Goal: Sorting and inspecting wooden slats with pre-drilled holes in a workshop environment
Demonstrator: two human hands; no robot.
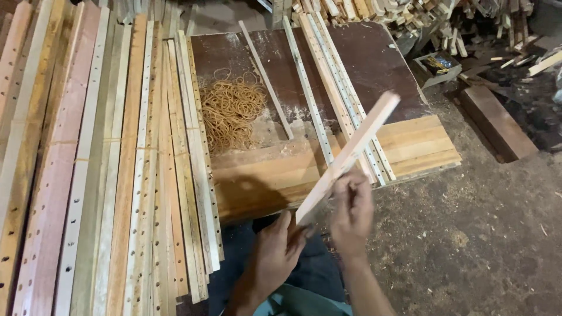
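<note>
Clearly the work in hand centres on a pale wooden slat [350, 153], held tilted above the near edge of the tabletop [374, 64], its far end raised toward the upper right and its near end low between both hands. The right hand [352, 213] has its grip closed around the slat's lower part, fingers wrapped over the top edge; it is somewhat blurred, so the exact finger placement is hard to read. The left hand [276, 253] sits just below and beside the slat's near end, its fingers curled against the bottom corner, seemingly clamped on it too. By my judgement the step looks like handling or turning a single slat at the work spot; the next move would call for a steady hold at the low end so the raised tip does not swing into the drilled strips [345, 93] lying on the tabletop beneath it. Just left of those lies one thin strip [266, 79] at a slant, and beyond it a loose heap of rubber bands [231, 111] on the dark board. Further left, a wide stack of long perforated slats [117, 175] covers the floor side, some bundled. Offcuts [410, 14] pile up at the far right.
</note>
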